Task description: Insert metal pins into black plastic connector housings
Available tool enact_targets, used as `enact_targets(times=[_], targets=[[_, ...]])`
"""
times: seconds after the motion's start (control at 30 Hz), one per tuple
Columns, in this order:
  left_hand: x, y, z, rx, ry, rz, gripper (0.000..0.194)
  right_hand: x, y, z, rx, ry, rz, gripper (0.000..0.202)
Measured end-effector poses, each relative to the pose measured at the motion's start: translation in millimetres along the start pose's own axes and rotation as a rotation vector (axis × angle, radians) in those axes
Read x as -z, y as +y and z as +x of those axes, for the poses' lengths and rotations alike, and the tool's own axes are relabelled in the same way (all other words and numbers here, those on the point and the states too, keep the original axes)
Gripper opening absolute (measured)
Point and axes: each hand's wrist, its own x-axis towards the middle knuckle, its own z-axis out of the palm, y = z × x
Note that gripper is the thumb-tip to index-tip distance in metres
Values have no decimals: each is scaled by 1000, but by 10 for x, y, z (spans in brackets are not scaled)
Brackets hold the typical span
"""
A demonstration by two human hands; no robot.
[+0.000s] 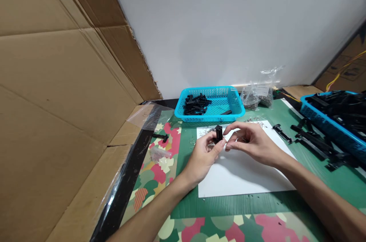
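My left hand (206, 153) is closed around a black plastic part (219, 133), a narrow block held upright between thumb and fingers above a white sheet of paper (228, 179). Close against its right side is my right hand (248, 143), with thumb and fingers curled together at the part. Anything tiny between those right fingertips is too small to make out. Behind the hands, small shiny metal pieces (254, 120) lie scattered at the far edge of the paper, partly hidden by the hands.
A blue basket (210, 118) with black parts stands at the back, beside clear bags of small metal pieces (259, 99). Another heaped blue basket (331, 123) is at right, with loose black strips (310, 142) before it. A cardboard wall (57, 100) bounds the left.
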Motion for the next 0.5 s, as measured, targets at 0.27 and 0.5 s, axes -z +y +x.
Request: enact_targets(times=[0.27,0.5], targets=[[11,-53,-18,-41,-47,32,33,-36,-7,13,28,65,1,29],[17,-9,-41,-63,-56,108,27,-46,16,21,61,108,-53,25]])
